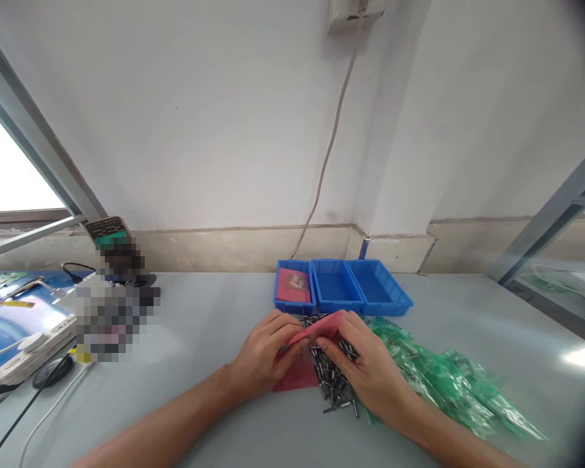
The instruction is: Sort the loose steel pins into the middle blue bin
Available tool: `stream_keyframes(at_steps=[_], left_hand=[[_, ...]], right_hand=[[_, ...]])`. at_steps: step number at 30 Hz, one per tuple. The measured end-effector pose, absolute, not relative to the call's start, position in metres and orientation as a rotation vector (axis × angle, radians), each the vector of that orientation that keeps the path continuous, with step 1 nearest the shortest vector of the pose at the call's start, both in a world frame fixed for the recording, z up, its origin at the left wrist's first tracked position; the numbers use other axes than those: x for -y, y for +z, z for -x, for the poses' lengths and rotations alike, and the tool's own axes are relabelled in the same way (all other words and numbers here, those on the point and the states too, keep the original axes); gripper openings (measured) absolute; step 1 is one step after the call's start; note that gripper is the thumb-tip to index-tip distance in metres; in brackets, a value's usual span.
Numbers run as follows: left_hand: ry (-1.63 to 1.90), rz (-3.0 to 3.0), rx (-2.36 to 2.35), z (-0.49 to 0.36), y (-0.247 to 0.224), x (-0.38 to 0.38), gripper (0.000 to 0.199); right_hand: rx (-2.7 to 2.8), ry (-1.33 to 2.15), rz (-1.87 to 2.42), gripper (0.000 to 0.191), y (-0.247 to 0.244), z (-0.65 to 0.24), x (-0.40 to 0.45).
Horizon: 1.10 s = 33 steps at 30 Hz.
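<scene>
Both hands pinch the upper edge of a pink plastic bag (299,376) above the grey table. My left hand (266,351) is closed on its left side, thumb below and fingers above. On the other side my right hand (363,361) grips the raised rim of the same bag. A heap of small dark metal pins (332,383) lies under and between the hands, partly covered by them. Beside my right forearm spreads crumpled green plastic wrap (448,383). Whether anything is inside the held bag cannot be made out.
Behind the hands stand three blue bins: the left bin (295,307) contains a pink bag (292,286), next to the middle bin (341,307) and right bin (387,307). At the left are a power strip (53,344), a black mouse (53,372) and cables.
</scene>
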<state>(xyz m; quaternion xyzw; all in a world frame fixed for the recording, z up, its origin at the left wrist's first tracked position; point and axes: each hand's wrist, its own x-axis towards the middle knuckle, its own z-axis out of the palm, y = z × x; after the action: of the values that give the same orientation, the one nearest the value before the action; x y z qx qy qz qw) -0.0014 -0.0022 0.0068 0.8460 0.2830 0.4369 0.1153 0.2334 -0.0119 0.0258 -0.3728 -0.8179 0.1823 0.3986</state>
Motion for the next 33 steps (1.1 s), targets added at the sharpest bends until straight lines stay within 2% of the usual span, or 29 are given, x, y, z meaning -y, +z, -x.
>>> stream_keyframes(at_steps=[24,33], left_hand=[[1.373,-2.497,-0.733,0.0003,0.0038,-0.0003,0.01],[1.329,-2.484,-0.788,0.0017,0.0013,-0.0005,0.013]], right_hand=[[2.085,0.487,0.864,0.024,0.0316,-0.2336,0.0147],[2.063,0.497,0.939,0.018,0.0285,-0.2337,0.0134]])
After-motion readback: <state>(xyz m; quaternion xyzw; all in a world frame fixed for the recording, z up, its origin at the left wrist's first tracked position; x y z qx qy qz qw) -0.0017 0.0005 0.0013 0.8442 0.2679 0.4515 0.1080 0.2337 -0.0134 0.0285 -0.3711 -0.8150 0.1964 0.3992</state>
